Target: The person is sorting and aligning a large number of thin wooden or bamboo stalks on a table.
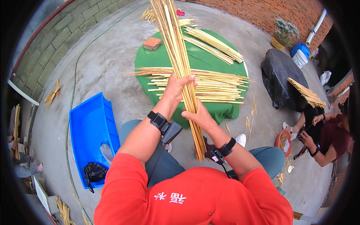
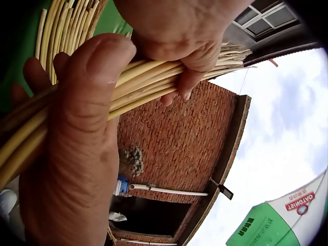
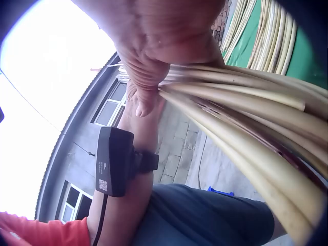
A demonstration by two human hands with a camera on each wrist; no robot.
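A long bundle of dry, pale-yellow stalks [image 1: 178, 48] slants across the head view, its frayed end far and its cut ends [image 1: 198, 146] near the lap. Higher up, my left hand [image 1: 176, 87] grips it, thumb laid across the front. Lower down, my right hand [image 1: 199, 115] holds the same bundle, thumb over the near side and its other fingers mostly hidden. In the left wrist view, my right thumb [image 2: 89, 102] lies over the stalks in front, with my left hand [image 2: 179, 28] round them beyond. Stalks [image 3: 246, 107] fan past my right hand [image 3: 164, 38] in the right wrist view.
More stalks [image 1: 210, 86] lie on a green cloth [image 1: 161, 56] ahead, with a brick [image 1: 152, 43] at its edge. A blue bin [image 1: 88, 120] stands left. Right are a black-covered heap [image 1: 279, 75], a red basket [image 1: 284, 141] and a seated person [image 1: 330, 138].
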